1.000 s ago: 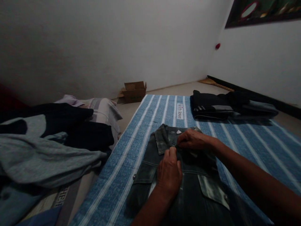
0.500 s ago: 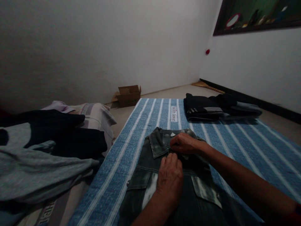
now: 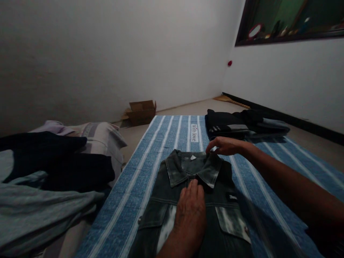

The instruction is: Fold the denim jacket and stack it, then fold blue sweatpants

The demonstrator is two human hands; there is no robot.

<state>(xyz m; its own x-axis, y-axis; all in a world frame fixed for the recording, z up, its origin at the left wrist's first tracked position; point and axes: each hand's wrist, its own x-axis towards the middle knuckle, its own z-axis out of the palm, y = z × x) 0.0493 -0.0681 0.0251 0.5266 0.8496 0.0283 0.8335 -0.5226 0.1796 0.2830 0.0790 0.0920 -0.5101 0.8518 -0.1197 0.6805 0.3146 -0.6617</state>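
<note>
Denim jacket (image 3: pixel 215 200) lengthwise, collar away; left hand (image 3: pixel 191 211) flat on it, right hand (image 3: pixel 224 146) fingers pinching collar.

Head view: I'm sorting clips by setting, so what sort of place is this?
Probably a room in a home: a striped mat on the floor with a denim jacket spread on it, folded clothes beyond, and a loose clothes pile beside it.

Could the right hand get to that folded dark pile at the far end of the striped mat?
Probably yes. The right hand is at the jacket collar, and only bare mat lies between it and the pile.
</note>
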